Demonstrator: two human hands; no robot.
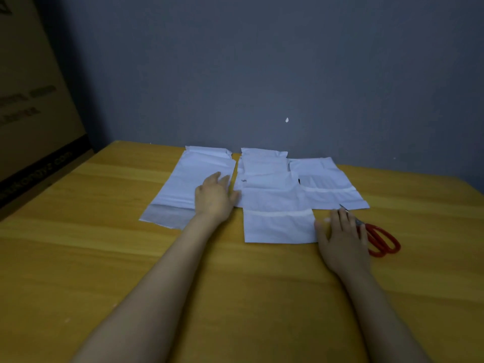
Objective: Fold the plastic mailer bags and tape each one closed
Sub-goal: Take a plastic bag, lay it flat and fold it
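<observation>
1. The left mailer bag (183, 184) lies flat and unfolded on the table (104, 258); the left hand (214, 197) presses it with straight fingers.
2. The middle bags (272, 205) overlap; no tape is visible on them.
3. The right hand (343, 239), open and holding nothing, rests by the red scissors (382, 239).
4. Probably nearly all the work remains.

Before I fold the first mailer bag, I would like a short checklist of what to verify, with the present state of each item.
1. Left hand rests flat on the left mailer bag: ok.
2. Right hand holds nothing, open on the table beside the front mailer bag: ok.
3. Scissors lie on the table by the right hand: ok.
4. Tape in view: not ok, none visible.
5. Front mailer bag lies free: not ok, it overlaps the bag behind it.
6. Any bag already taped closed: cannot tell.
</observation>
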